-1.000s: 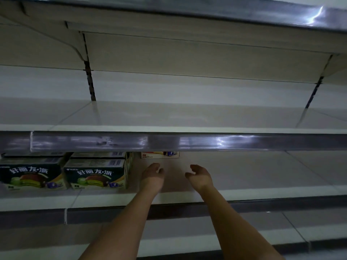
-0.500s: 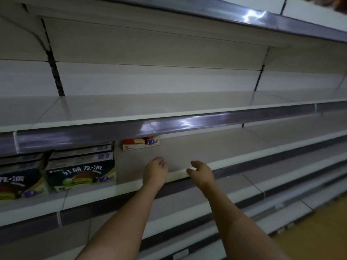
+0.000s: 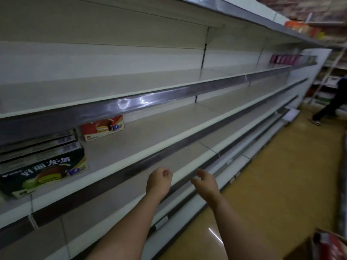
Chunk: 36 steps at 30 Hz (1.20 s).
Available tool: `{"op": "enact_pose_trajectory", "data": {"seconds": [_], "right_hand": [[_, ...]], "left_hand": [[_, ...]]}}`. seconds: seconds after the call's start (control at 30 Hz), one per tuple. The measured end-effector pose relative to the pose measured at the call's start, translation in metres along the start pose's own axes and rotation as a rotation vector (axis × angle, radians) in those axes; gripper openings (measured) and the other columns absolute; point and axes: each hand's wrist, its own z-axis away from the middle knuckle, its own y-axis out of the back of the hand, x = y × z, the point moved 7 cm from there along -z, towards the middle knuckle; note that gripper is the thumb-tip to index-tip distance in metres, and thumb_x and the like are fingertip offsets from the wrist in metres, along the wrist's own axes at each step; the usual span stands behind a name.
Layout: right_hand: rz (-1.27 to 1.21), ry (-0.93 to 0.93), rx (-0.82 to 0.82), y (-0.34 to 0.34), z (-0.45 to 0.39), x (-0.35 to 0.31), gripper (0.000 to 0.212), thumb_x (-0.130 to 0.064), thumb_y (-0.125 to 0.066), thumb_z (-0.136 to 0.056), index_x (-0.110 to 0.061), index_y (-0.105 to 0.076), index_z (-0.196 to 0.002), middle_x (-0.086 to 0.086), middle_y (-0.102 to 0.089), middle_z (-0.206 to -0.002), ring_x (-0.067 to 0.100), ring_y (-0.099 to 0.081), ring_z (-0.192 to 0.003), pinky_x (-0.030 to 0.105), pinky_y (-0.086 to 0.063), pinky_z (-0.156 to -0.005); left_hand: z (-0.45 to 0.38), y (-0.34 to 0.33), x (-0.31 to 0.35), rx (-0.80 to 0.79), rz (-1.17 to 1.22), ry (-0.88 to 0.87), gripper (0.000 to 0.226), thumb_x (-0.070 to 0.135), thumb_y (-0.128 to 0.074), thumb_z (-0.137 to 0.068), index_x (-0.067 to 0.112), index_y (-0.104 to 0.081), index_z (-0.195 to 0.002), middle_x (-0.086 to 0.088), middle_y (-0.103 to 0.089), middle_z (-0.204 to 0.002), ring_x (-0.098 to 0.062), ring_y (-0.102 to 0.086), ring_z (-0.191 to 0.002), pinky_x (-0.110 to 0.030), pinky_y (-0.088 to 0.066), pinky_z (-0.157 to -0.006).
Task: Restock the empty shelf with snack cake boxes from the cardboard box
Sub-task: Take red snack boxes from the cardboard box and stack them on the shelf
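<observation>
A red snack cake box point(image 3: 102, 127) lies at the back of the long white shelf point(image 3: 187, 126). To its left a dark green snack cake box point(image 3: 44, 170) stands at the shelf front, with more boxes stacked behind it. My left hand point(image 3: 159, 182) and my right hand point(image 3: 205, 182) hover in front of the shelf edge, below and right of the red box. Both hold nothing, and their fingers are loosely curled. The cardboard box point(image 3: 319, 248) with red packs inside shows at the bottom right corner.
The shelves above and below run bare to the right. Pink boxes point(image 3: 285, 59) sit far down the upper shelf. A person point(image 3: 332, 102) walks on the yellow floor point(image 3: 281, 175) at the aisle's far end.
Both hands have drawn back from inside the shelf to its front edge. The view has swung right, bringing the aisle, the floor and the cardboard box into sight.
</observation>
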Motion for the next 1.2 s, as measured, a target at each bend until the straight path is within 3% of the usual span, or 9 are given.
{"op": "enact_pose_trajectory", "data": {"seconds": [0.13,0.33,0.6,0.73,0.87,1.0,1.1,1.2], "right_hand": [[-0.048,-0.076,0.069,0.023,0.025,0.041,0.055,-0.02,-0.055,-0.092,-0.011,-0.038,-0.144,0.009,-0.045,-0.144,0.024,-0.046,-0.129,0.043,-0.04,-0.107],[-0.071,-0.203,0.202,0.069,0.086,0.101,0.052,-0.018,-0.057,-0.092,-0.008,-0.042,-0.14,0.008,-0.048,-0.141,0.023,-0.047,-0.128,0.028,-0.04,-0.097],[-0.121,-0.388,0.339,0.134,0.205,0.208,0.052,-0.017,-0.057,-0.09,-0.009,-0.043,-0.14,0.008,-0.048,-0.142,0.022,-0.046,-0.13,0.031,-0.038,-0.105],[-0.151,-0.462,0.422,0.167,0.261,0.259,0.05,-0.018,-0.058,-0.089,-0.011,-0.048,-0.137,0.006,-0.051,-0.139,0.022,-0.05,-0.125,0.029,-0.041,-0.097],[-0.177,-0.546,0.479,0.192,0.306,0.3,0.054,-0.02,-0.056,-0.091,-0.012,-0.04,-0.142,0.006,-0.045,-0.145,0.023,-0.046,-0.128,0.031,-0.041,-0.098],[-0.221,-0.639,0.515,0.21,0.334,0.341,0.057,-0.023,-0.056,-0.094,-0.012,-0.036,-0.145,0.008,-0.045,-0.144,0.021,-0.056,-0.105,0.028,-0.047,-0.078],[-0.219,-0.725,0.533,0.222,0.341,0.367,0.046,-0.019,-0.054,-0.094,-0.003,-0.043,-0.136,0.015,-0.053,-0.133,0.029,-0.054,-0.112,0.034,-0.045,-0.09],[-0.234,-0.799,0.534,0.231,0.34,0.388,0.043,-0.016,-0.052,-0.094,-0.002,-0.043,-0.134,0.016,-0.051,-0.134,0.031,-0.051,-0.119,0.036,-0.043,-0.094]], "left_hand": [[0.025,-0.04,0.003,-0.095,-0.019,-0.027,0.034,0.023,-0.049,-0.098,0.012,-0.057,-0.128,-0.004,-0.058,-0.13,-0.019,-0.055,-0.116,-0.022,-0.04,-0.089],[0.074,-0.101,0.017,-0.203,-0.037,-0.077,0.033,0.021,-0.048,-0.098,0.013,-0.055,-0.129,-0.004,-0.058,-0.128,-0.018,-0.055,-0.111,-0.024,-0.042,-0.086],[0.181,-0.197,0.026,-0.389,-0.13,-0.135,0.033,0.024,-0.05,-0.097,0.014,-0.058,-0.127,-0.003,-0.061,-0.126,-0.019,-0.057,-0.111,-0.027,-0.044,-0.09],[0.239,-0.245,0.032,-0.495,-0.164,-0.178,0.035,0.023,-0.049,-0.097,0.011,-0.057,-0.129,-0.005,-0.06,-0.128,-0.021,-0.055,-0.116,-0.023,-0.04,-0.089],[0.283,-0.291,0.029,-0.601,-0.166,-0.18,0.035,0.022,-0.051,-0.096,0.011,-0.058,-0.128,-0.007,-0.061,-0.127,-0.022,-0.056,-0.115,-0.025,-0.042,-0.091],[0.311,-0.336,0.027,-0.692,-0.209,-0.19,0.032,0.023,-0.051,-0.096,0.013,-0.06,-0.125,-0.004,-0.063,-0.124,-0.019,-0.058,-0.111,-0.023,-0.042,-0.087],[0.32,-0.37,0.026,-0.762,-0.21,-0.195,0.029,0.023,-0.052,-0.095,0.012,-0.062,-0.12,-0.005,-0.065,-0.12,-0.018,-0.059,-0.103,-0.028,-0.047,-0.087],[0.325,-0.402,0.025,-0.834,-0.243,-0.183,0.036,0.025,-0.052,-0.096,0.011,-0.056,-0.128,-0.006,-0.061,-0.126,-0.021,-0.057,-0.112,-0.029,-0.046,-0.091]]}}
